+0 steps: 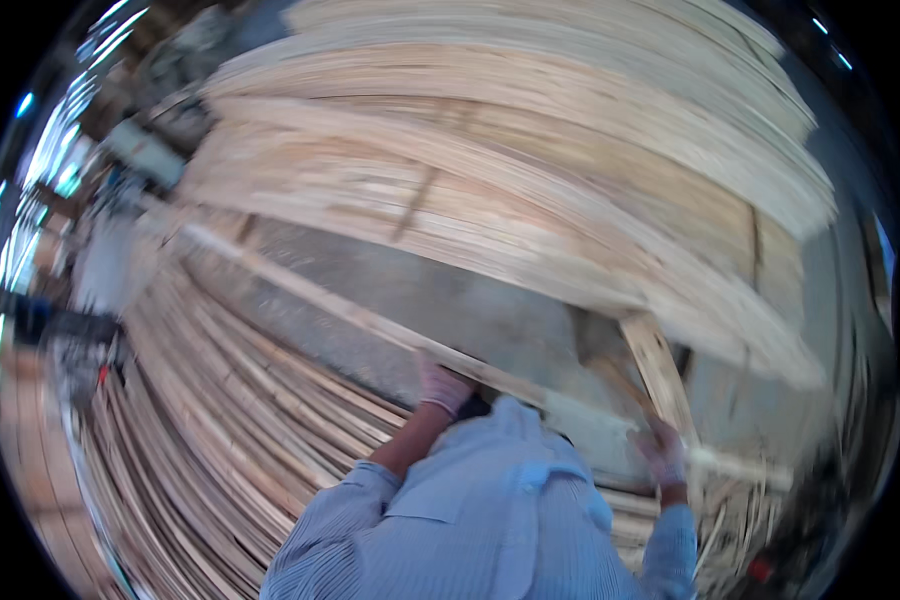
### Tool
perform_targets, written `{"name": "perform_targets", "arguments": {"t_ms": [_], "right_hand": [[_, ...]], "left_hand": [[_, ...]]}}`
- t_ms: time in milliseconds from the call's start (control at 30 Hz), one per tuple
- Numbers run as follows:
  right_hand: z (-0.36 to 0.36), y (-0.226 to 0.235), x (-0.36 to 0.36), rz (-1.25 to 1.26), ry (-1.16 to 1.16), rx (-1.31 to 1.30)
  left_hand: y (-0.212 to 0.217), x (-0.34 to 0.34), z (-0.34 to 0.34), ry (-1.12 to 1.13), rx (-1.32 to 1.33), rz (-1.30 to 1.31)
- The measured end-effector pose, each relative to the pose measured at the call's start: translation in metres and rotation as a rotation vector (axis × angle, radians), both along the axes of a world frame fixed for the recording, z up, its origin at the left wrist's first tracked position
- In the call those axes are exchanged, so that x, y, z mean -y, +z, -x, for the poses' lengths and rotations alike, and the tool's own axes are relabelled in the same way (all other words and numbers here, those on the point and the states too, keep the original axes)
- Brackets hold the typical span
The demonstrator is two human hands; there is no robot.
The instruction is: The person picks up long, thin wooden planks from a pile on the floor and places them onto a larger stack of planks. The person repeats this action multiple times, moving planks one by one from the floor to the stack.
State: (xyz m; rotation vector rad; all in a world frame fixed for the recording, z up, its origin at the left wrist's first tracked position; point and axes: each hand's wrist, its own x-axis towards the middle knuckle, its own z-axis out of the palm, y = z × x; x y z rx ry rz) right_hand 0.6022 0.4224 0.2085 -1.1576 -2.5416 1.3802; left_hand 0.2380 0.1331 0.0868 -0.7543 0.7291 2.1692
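A long, narrow wooden strip (315,297) runs slantwise from the far left toward my body. My left hand (443,386), in a pale pinkish glove, is closed around this strip close to my waist. On the other side, my gloved right hand (660,450) is blurred, its fingers closed on the near end of a brown wooden stick or handle (618,384). The far end of that stick is too smeared to make out. Right beside it, a short pale board (657,375) slants down toward my right hand.
Wide stacks of pale planks (530,235) fill the far side. Many long thin strips (240,400) lie in a pile at the left. Grey floor (390,275) shows between the stacks and the strips. Splintered scraps (740,520) lie at the near right.
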Motion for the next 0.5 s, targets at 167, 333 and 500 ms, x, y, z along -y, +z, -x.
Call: {"name": "perform_targets", "arguments": {"t_ms": [167,333,500], "right_hand": [[-0.108,-0.076,-0.075,0.013,-0.173,0.114],[-0.204,-0.123,-0.144,-0.273,-0.054,0.638],[-0.22,-0.103,-0.146,-0.292,-0.099,0.688]], "left_hand": [[0.017,0.005,-0.002,0.224,0.143,-0.134],[0.006,0.009,0.001,0.16,0.167,-0.142],[0.029,0.018,-0.001,0.16,0.196,-0.102]]}}
